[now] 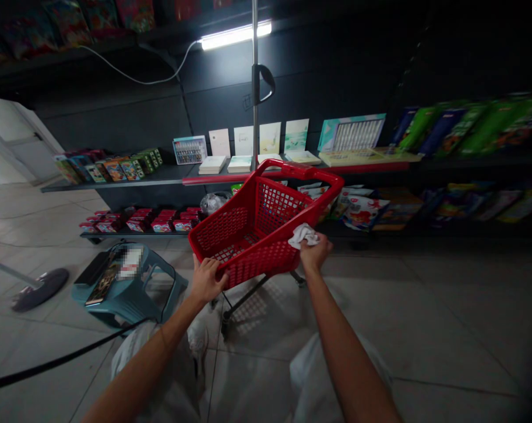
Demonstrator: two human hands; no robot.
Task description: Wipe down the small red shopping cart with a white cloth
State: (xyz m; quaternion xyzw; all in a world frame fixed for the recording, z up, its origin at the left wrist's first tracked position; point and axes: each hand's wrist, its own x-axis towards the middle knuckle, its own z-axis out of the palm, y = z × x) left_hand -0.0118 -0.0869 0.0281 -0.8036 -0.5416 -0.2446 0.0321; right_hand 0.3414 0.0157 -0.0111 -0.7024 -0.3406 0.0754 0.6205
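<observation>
A small red plastic shopping cart (252,229) on a metal wheeled frame stands tilted on the tiled floor in front of me. My left hand (206,281) is closed round the cart's near left corner rim. My right hand (314,252) grips a crumpled white cloth (303,235) and presses it against the cart's right side wall. The basket looks empty inside. My knees in light trousers show at the bottom of the view.
Dark shelves (169,174) along the wall carry boxes, notebooks and toy packs. A teal plastic stool (129,288) with a phone on it stands at the left. A fan base (39,289) and a black cable (50,364) lie on the floor. A lit tube lamp (235,35) hangs above.
</observation>
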